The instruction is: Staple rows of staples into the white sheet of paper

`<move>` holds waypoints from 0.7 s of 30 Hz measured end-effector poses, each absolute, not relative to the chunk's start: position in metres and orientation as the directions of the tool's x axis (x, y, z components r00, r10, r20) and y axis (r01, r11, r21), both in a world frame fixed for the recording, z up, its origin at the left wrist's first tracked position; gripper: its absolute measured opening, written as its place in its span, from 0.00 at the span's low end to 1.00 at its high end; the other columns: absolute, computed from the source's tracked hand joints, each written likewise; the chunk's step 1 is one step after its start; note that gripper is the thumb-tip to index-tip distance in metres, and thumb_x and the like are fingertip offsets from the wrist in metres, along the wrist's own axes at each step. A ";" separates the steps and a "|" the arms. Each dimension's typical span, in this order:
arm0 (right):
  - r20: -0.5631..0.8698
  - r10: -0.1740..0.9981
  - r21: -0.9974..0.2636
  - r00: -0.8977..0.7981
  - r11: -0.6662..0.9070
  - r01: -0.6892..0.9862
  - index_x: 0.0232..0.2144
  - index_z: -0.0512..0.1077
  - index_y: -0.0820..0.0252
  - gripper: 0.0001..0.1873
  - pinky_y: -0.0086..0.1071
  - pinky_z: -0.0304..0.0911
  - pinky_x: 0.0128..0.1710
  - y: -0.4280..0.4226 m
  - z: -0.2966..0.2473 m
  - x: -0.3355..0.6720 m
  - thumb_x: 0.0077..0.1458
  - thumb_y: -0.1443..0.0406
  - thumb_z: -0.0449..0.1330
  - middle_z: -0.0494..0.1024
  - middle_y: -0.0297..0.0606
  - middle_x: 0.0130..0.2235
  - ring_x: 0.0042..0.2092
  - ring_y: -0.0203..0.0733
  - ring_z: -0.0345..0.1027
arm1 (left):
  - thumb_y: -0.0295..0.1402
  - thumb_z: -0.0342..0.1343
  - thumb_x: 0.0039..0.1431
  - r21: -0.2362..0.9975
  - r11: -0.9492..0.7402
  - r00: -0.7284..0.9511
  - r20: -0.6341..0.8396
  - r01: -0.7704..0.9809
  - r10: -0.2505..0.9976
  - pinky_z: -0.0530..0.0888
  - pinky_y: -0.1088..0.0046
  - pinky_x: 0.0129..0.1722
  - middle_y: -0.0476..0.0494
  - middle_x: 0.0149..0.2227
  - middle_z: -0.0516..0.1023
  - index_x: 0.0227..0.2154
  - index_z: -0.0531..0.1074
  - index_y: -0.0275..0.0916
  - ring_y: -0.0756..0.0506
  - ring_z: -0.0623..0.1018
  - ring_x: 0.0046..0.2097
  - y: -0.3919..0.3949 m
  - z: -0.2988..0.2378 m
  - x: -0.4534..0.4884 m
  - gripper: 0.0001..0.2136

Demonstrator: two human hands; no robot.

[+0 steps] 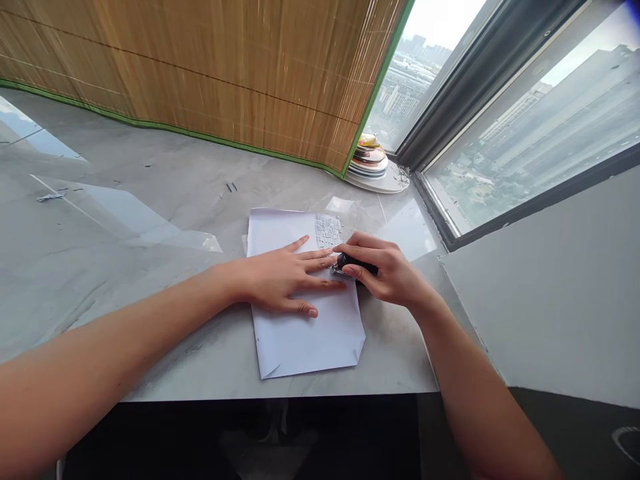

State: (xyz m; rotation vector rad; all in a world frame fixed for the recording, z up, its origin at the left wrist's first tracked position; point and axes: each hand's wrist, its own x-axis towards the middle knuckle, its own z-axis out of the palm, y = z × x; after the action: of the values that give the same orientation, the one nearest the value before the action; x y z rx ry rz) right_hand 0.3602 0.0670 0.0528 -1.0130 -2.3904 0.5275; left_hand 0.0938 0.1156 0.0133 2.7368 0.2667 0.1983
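A folded stack of white paper (310,343) lies near the front edge of the grey table, its lower corners creased. My left hand (280,277) rests flat on it with the fingers spread. My right hand (385,267) is wrapped round a small black stapler (356,263), whose silvery front end sits over the paper's right edge, beside my left fingertips. A dense patch of short dark marks like staples (327,230) covers the upper right part of the sheet. Part of the stapler is hidden by my right hand and fingers.
Two short dark strips (231,187) lie beyond the paper, and clear plastic pieces (343,204) lie close by. A stack of plates (370,163) stands in the window corner beside a hanging bamboo blind (215,73). A white wall (545,287) rises at the right.
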 end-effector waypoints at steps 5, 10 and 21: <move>0.282 0.740 -0.517 -0.611 0.653 0.553 0.50 0.77 0.56 0.11 0.41 0.67 0.41 0.067 0.051 0.357 0.72 0.63 0.57 0.74 0.42 0.42 0.41 0.45 0.69 | 0.53 0.56 0.68 0.388 -0.910 0.973 0.109 0.149 0.206 0.47 0.42 0.75 0.46 0.77 0.56 0.72 0.63 0.58 0.32 0.54 0.77 0.116 0.014 0.094 0.31; 0.282 0.745 -0.507 -0.605 0.650 0.565 0.48 0.77 0.55 0.10 0.41 0.67 0.41 0.066 0.050 0.355 0.71 0.63 0.56 0.74 0.42 0.41 0.41 0.45 0.69 | 0.53 0.55 0.68 0.387 -0.910 0.974 0.100 0.151 0.205 0.47 0.43 0.75 0.47 0.76 0.57 0.72 0.62 0.59 0.32 0.54 0.77 0.117 0.014 0.095 0.31; 0.263 0.740 -0.465 -0.619 0.660 0.591 0.46 0.76 0.56 0.09 0.39 0.65 0.41 0.065 0.050 0.352 0.71 0.64 0.56 0.73 0.41 0.39 0.41 0.45 0.68 | 0.53 0.56 0.68 0.403 -0.904 0.972 0.111 0.145 0.206 0.46 0.41 0.75 0.46 0.76 0.58 0.71 0.63 0.59 0.32 0.55 0.77 0.118 0.012 0.095 0.30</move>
State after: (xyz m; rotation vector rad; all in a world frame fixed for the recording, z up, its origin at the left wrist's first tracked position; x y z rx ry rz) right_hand 0.3515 0.0653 0.0498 -1.0405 -2.4432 0.4668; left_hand 0.0947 0.1177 0.0124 2.7185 0.2523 0.2111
